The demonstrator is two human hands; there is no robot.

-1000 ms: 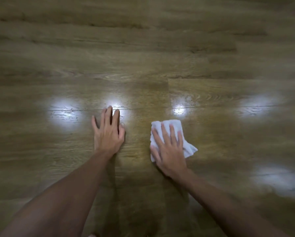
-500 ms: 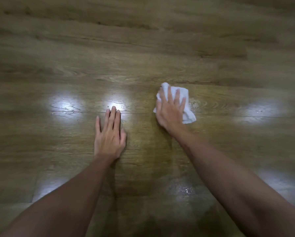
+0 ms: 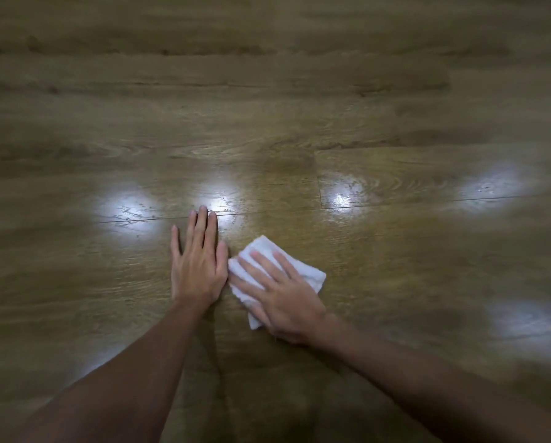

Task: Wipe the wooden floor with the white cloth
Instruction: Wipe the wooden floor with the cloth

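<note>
The wooden floor (image 3: pixel 379 251) fills the whole view, brown planks with a glossy sheen. A folded white cloth (image 3: pixel 309 273) lies flat on it near the middle. My right hand (image 3: pixel 277 289) presses down on the cloth with fingers spread, covering most of it; the cloth's left corner touches my other hand. My left hand (image 3: pixel 197 260) rests flat on the bare floor just left of the cloth, fingers together, holding nothing.
Several bright light reflections shine on the planks, such as one at the left (image 3: pixel 124 206) and one at the far right (image 3: pixel 494 187). Plank seams run left to right across the floor.
My right hand has slid the cloth from farther out back toward me and to the left, up against my left hand. The left hand has stayed planted.
</note>
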